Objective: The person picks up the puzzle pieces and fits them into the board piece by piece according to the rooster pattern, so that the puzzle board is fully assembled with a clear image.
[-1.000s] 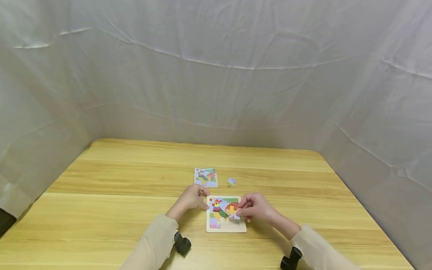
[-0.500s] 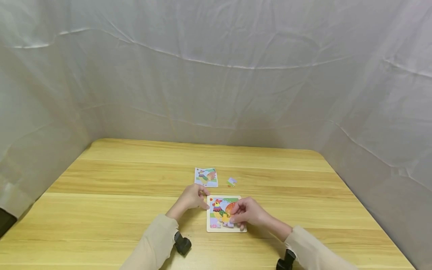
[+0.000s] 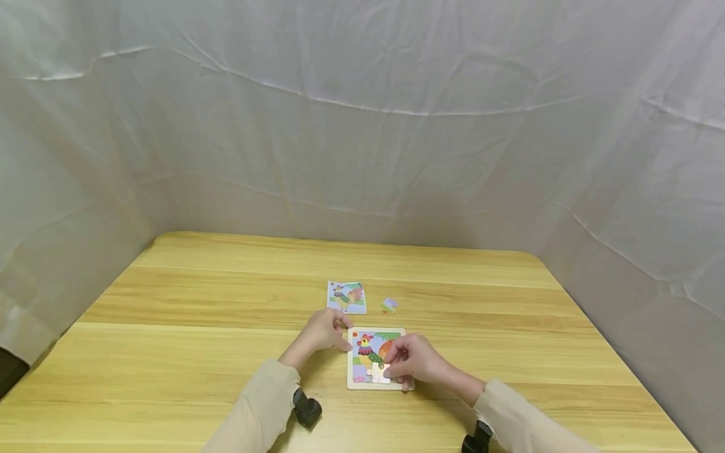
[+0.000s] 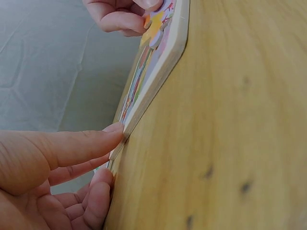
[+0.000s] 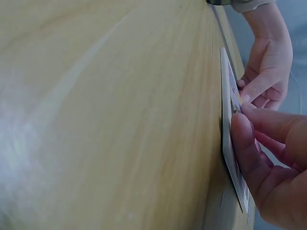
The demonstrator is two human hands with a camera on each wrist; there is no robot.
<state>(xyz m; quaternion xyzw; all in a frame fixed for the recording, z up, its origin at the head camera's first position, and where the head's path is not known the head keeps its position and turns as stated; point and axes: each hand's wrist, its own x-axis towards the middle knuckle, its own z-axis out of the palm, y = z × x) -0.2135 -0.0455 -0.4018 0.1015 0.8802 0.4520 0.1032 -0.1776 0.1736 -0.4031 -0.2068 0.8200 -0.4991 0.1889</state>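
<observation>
A square jigsaw puzzle board [image 3: 370, 387] with a pale wooden rim shows a colourful rooster picture. My left hand [image 3: 325, 329] holds its far left corner, the thumb [image 4: 108, 139] against the side rim and the fingers round the corner. Between thumb and index finger, my right hand [image 3: 418, 360] pinches a puzzle piece [image 3: 380, 373] over the lower part of the board. In the left wrist view this piece [image 4: 154, 32] is yellow and pale purple and tilts up from the board. The right fingers cover the board's right side in the head view.
Beyond the board lies a rooster picture card [image 3: 347, 298]. A loose puzzle piece [image 3: 389, 304] sits to its right on the wooden table [image 3: 198, 352]. Grey cloth [image 3: 362, 157] hangs behind the table and along both sides.
My right hand has moved left and slightly nearer with the piece, from the board's right side toward its lower middle. The piece has changed tilt and now looks bright. My left hand stays put.
</observation>
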